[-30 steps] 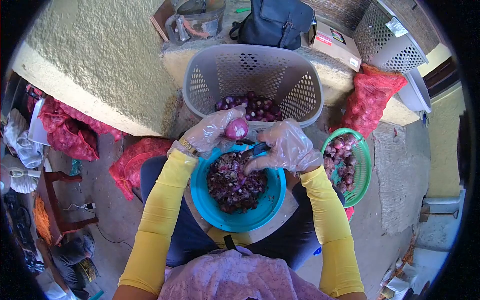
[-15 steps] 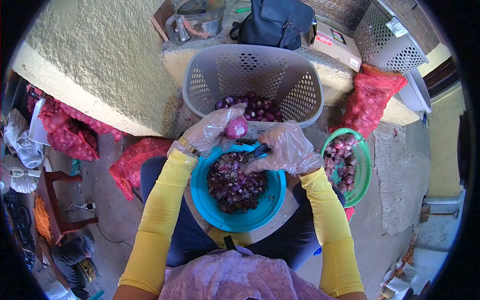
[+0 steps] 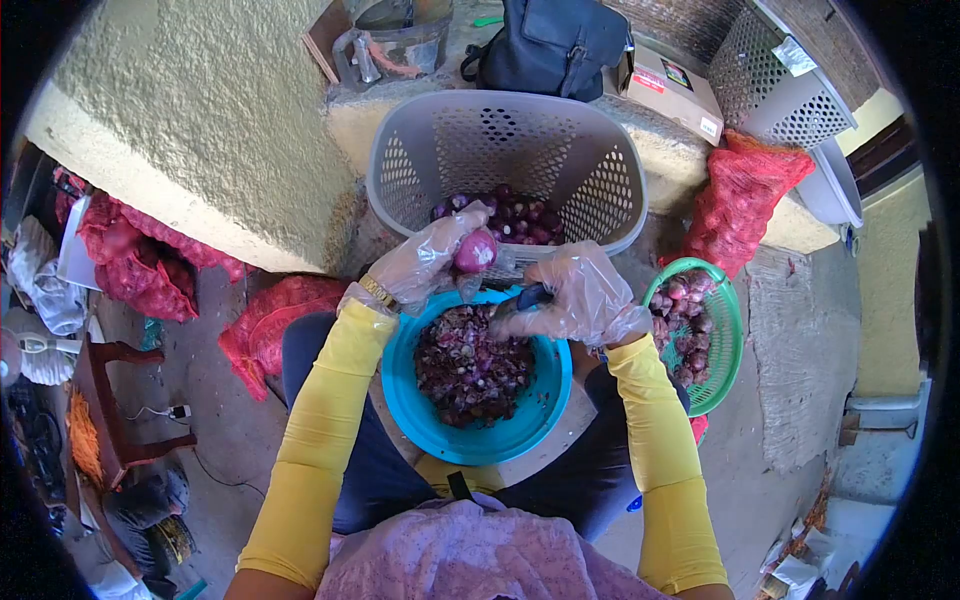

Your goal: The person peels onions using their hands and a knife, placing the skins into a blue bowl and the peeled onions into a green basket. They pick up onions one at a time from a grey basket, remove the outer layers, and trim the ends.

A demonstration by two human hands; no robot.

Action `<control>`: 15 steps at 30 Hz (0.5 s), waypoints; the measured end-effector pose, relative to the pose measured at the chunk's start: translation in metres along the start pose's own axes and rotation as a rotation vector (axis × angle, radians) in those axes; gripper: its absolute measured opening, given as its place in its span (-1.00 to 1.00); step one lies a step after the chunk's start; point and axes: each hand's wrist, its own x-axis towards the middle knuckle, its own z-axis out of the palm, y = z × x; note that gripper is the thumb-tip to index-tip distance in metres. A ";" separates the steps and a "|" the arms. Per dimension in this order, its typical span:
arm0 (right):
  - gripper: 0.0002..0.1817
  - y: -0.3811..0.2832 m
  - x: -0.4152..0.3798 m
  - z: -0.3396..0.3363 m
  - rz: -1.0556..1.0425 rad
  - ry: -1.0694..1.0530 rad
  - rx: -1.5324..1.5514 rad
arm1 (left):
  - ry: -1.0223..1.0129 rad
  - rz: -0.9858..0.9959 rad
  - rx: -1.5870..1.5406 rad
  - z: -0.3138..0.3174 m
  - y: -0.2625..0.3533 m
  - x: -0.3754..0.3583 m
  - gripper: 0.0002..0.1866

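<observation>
My left hand (image 3: 428,258), in a clear plastic glove, grips a purple onion (image 3: 475,251) above the far rim of a blue basin (image 3: 555,400). In my right hand (image 3: 575,296), also gloved, is a dark-handled knife (image 3: 533,297); most of its blade is hidden or blurred. Onion skins and trimmings (image 3: 470,370) fill the middle of the basin, which sits between my legs. Just beyond my hands stands a grey perforated basket (image 3: 505,120) with peeled purple onions (image 3: 520,215) in its bottom.
To my right is a green basket (image 3: 735,350) of unpeeled onions (image 3: 693,350), with a red mesh sack (image 3: 745,195) behind it. More red sacks (image 3: 285,320) lie at left. A black backpack (image 3: 555,45) and a cardboard box (image 3: 670,90) rest on the ledge.
The onion has turned slightly in my left hand. My right hand has tilted and shifted a little with the knife.
</observation>
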 end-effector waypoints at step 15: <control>-0.71 -0.002 0.003 0.014 0.321 0.164 0.650 | -0.157 -0.028 -0.035 -0.010 -0.014 0.015 -0.61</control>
